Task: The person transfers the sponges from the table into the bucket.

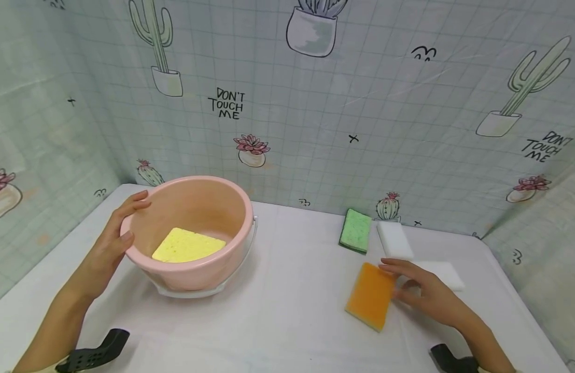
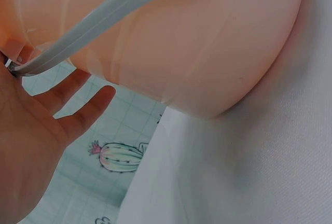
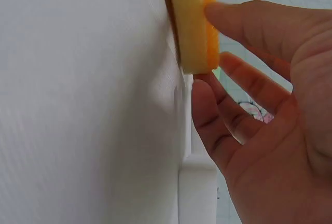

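A pink bucket (image 1: 189,272) with a white handle (image 1: 194,294) stands on the left of the table, and a yellow sponge (image 1: 186,246) lies inside it. My left hand (image 1: 112,235) rests at the bucket's left rim, thumb and fingertips over the edge; the left wrist view shows two fingers extended along its outside. On the right, my right hand (image 1: 424,292) reaches the right edge of an orange sponge (image 1: 370,298), which lies flat. In the right wrist view the thumb (image 3: 228,19) touches its orange top, and the other fingers spread loosely around its end.
Behind the orange sponge lies a green sponge (image 1: 355,231) with a darker edge. Two white sponge blocks, one at the back (image 1: 394,240) and one partly hidden behind my right hand (image 1: 438,273), lie to its right. A cactus-printed cloth (image 1: 287,114) hangs behind the white tabletop (image 1: 287,311).
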A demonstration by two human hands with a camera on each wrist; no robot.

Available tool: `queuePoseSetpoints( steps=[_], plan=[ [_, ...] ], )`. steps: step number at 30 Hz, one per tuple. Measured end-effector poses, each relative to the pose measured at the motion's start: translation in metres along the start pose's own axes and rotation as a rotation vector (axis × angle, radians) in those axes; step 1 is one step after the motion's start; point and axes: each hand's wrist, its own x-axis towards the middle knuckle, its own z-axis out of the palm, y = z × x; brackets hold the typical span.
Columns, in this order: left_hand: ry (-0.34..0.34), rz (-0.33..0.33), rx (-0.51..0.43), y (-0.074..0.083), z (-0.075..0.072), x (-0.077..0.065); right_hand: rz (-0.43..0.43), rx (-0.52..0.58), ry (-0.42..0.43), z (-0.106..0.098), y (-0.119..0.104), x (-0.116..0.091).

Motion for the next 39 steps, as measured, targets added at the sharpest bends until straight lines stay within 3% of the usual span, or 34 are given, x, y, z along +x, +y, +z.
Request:
queuePoseSetpoints(
  steps=[8, 19, 32, 39],
  plan=[
    [0.008, -0.012, 0.002, 0.001, 0.001, -0.001, 0.028, 0.024, -0.019, 0.008, -0.005, 0.004],
    [0.008, -0.012, 0.003, 0.000, 0.001, -0.002, 0.123, 0.168, -0.143, 0.013, -0.010, 0.006],
    [-0.010, 0.003, -0.006, 0.000, 0.000, -0.001, -0.029, 0.188, -0.206, 0.013, -0.008, 0.003],
    [-0.015, -0.003, -0.003, 0.001, -0.001, -0.001, -0.010, 0.216, -0.217, 0.013, -0.010, 0.005]
  ],
)
